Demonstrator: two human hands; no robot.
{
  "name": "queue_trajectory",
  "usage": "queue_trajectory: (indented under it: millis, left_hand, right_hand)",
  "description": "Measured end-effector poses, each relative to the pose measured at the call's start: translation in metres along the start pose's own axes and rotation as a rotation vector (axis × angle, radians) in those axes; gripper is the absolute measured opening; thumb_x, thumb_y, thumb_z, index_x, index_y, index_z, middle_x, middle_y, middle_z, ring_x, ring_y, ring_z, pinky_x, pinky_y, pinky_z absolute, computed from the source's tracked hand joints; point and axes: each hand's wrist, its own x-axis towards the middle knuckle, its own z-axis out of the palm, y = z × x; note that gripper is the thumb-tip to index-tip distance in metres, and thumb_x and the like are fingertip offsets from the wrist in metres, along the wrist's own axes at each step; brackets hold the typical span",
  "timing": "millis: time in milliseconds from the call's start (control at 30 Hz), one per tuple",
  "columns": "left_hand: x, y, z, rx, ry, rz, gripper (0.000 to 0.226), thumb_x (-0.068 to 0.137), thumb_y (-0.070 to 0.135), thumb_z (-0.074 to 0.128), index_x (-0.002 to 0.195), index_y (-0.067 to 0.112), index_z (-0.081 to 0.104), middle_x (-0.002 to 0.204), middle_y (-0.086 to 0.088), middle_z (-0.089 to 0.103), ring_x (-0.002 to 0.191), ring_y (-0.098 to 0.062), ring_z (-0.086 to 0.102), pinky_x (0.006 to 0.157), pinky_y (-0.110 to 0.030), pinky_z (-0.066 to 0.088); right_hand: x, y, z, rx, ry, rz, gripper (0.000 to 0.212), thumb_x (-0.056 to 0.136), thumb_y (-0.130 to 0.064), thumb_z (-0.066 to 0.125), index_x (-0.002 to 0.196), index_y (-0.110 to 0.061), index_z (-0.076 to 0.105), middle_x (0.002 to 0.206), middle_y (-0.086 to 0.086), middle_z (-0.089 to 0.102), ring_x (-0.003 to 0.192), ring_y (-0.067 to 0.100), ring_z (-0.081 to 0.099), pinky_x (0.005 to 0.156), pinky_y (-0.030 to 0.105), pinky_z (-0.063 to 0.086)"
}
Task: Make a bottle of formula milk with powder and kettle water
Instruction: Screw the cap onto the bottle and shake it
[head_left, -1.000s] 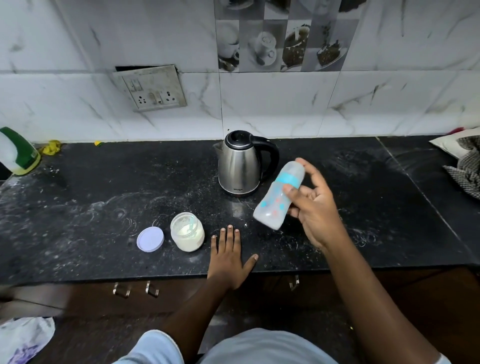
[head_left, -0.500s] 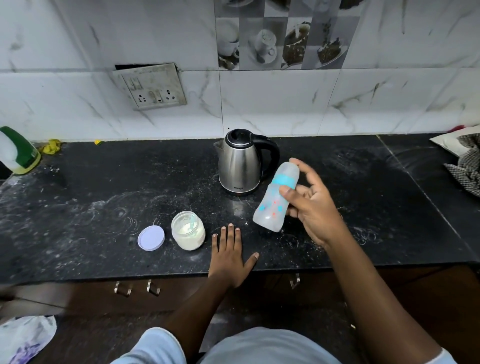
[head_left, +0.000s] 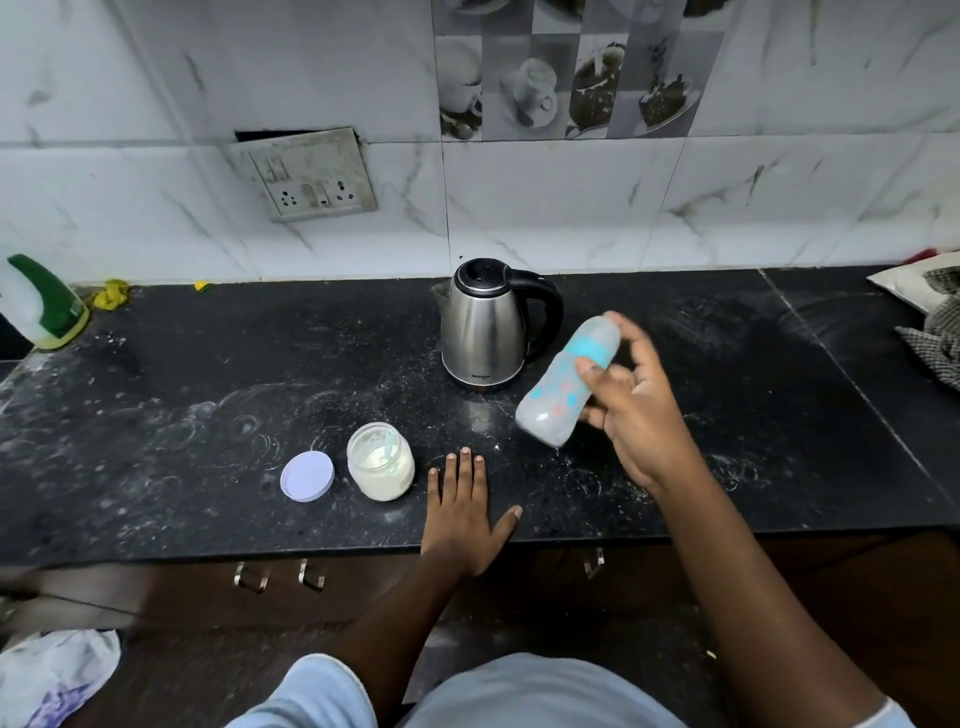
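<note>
The right hand (head_left: 631, 410) grips the capped feeding bottle (head_left: 569, 382), tilted and blurred, above the black desk (head_left: 156, 415) just right of the steel kettle (head_left: 488, 327). The left hand (head_left: 462, 514) lies flat, fingers spread, beside the open powder jar (head_left: 381, 461) and its lid (head_left: 307, 476).

Motion-blurred bottle (head_left: 558, 392) and right hand (head_left: 640, 415)

The person wears a pale blue short-sleeved top (head_left: 519, 691), smooth and plain across the front. Of its 2 sleeves, the left sleeve (head_left: 311, 691) ends in a rounded cuff; the right sleeve (head_left: 896, 716) shows only a light edge. Below them the arms are bare down to the left hand (head_left: 460, 519) and right hand (head_left: 636, 415).
</note>
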Motion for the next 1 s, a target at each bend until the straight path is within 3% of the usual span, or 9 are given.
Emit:
queue_trajectory:
  millis: [67,167,333,467,600,833,900,1000]
  left_hand:
    - [0.001,0.0,0.0,0.006,0.0,-0.004,0.101,0.097,0.08,0.007,0.169,0.01,-0.007,0.178,-0.014,-0.013,0.164,-0.032,-0.017,0.131,-0.055,-0.012]
    - [0.001,0.0,0.0,-0.002,-0.009,-0.003,0.1,0.099,0.079,0.009,0.169,0.01,-0.008,0.178,-0.014,-0.013,0.164,-0.032,-0.018,0.131,-0.055,-0.012]
    - [0.001,0.001,-0.001,0.004,-0.002,-0.006,0.1,0.099,0.079,0.01,0.169,0.01,-0.008,0.178,-0.015,-0.013,0.164,-0.032,-0.018,0.131,-0.055,-0.012]
    - [0.001,0.001,0.0,-0.008,0.001,-0.001,0.099,0.1,0.079,0.012,0.169,0.009,-0.006,0.178,-0.014,-0.012,0.164,-0.032,-0.017,0.13,-0.055,-0.013]
    - [0.001,0.0,0.0,0.001,0.005,-0.004,0.1,0.099,0.079,0.01,0.169,0.009,-0.006,0.178,-0.014,-0.012,0.164,-0.032,-0.017,0.13,-0.055,-0.013]
    - [0.002,0.0,0.0,-0.008,-0.009,-0.003,0.102,0.098,0.08,0.009,0.169,0.009,-0.007,0.177,-0.014,-0.014,0.164,-0.032,-0.018,0.13,-0.056,-0.012]
    - [0.001,0.0,0.001,-0.006,-0.003,-0.005,0.102,0.098,0.08,0.01,0.169,0.008,-0.006,0.177,-0.015,-0.013,0.164,-0.032,-0.017,0.13,-0.057,-0.012]
    - [0.002,0.0,0.002,-0.01,-0.003,-0.006,0.102,0.098,0.08,0.012,0.169,0.008,-0.005,0.178,-0.015,-0.012,0.164,-0.032,-0.016,0.13,-0.056,-0.012]
  right_hand:
    - [-0.002,0.0,0.001,-0.015,-0.019,0.0,0.062,0.098,-0.004,0.067,0.149,-0.031,0.045,0.12,0.012,0.074,0.113,0.027,0.073,0.086,0.049,0.062]
    - [0.004,0.0,-0.003,0.085,0.115,-0.053,0.058,0.102,-0.007,0.064,0.151,-0.028,0.041,0.126,0.01,0.07,0.118,0.026,0.07,0.089,0.05,0.062]
    - [-0.002,0.003,0.003,-0.028,-0.036,0.011,0.06,0.098,-0.004,0.067,0.148,-0.031,0.046,0.12,0.012,0.074,0.111,0.027,0.073,0.083,0.045,0.063]
    - [0.008,0.003,-0.003,0.07,0.16,-0.048,0.057,0.102,-0.011,0.065,0.151,-0.029,0.041,0.122,0.003,0.072,0.12,0.025,0.07,0.088,0.048,0.063]
    - [0.0,0.012,0.0,-0.121,0.01,-0.061,0.071,0.097,-0.003,0.069,0.154,-0.034,0.039,0.13,0.008,0.07,0.117,0.022,0.072,0.091,0.042,0.062]
    - [-0.003,0.045,-0.006,-0.29,0.049,-0.152,0.094,0.089,0.004,0.077,0.159,-0.036,0.028,0.134,0.004,0.063,0.118,0.012,0.069,0.098,0.028,0.057]
    - [-0.003,0.061,-0.007,-0.315,0.06,-0.155,0.097,0.088,0.004,0.077,0.157,-0.043,0.027,0.135,0.004,0.061,0.118,0.01,0.069,0.099,0.03,0.057]
    - [0.001,0.087,-0.014,-0.419,0.086,-0.153,0.1,0.087,-0.002,0.08,0.156,-0.051,0.026,0.136,-0.001,0.061,0.12,0.013,0.068,0.106,0.043,0.055]
